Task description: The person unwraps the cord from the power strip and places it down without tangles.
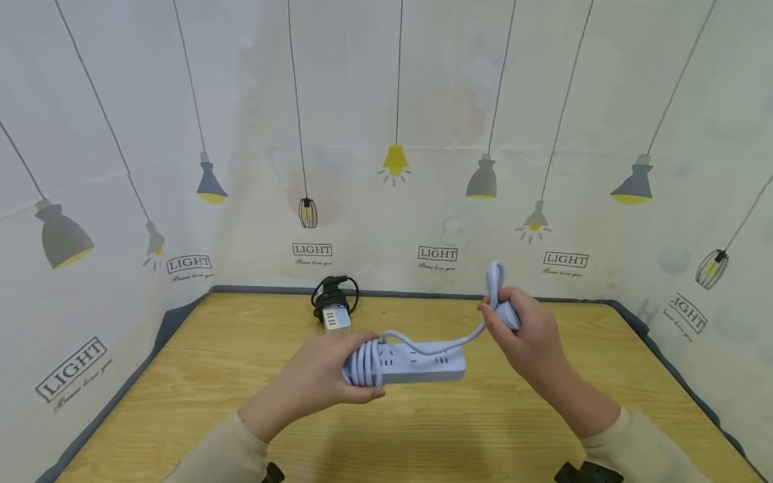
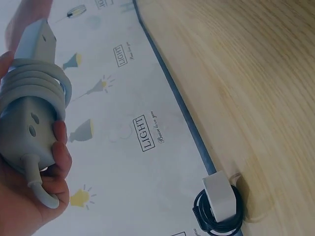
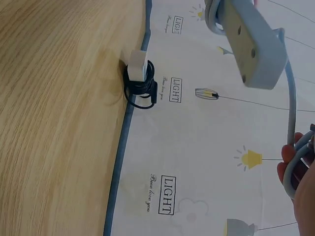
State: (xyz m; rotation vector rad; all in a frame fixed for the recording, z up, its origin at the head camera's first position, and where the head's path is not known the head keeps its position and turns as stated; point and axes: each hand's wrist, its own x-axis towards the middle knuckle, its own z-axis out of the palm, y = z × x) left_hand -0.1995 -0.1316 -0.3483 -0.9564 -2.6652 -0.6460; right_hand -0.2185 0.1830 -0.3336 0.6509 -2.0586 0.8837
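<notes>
My left hand [image 1: 329, 369] grips one end of a white power strip [image 1: 423, 365], held above the table. Several turns of its white cord [image 1: 365, 363] are wound around that end, under my fingers and thumb. From the coil the cord runs loosely rightward to my right hand [image 1: 531, 332], which pinches it near the plug [image 1: 508, 315]. A small loop of cord stands up above those fingers. In the left wrist view the strip's underside [image 2: 34, 123] shows, with the cord leaving its near end. The right wrist view shows the strip's far end [image 3: 261, 54] hanging apart from my right hand.
Toward the back of the wooden table [image 1: 241, 355], left of centre, stands another white power strip [image 1: 336, 316] with a black cord [image 1: 332, 292] coiled around it. A cloth printed with lamps [image 1: 374, 201] rises behind and at both sides, along the dark table edging [image 1: 417, 294].
</notes>
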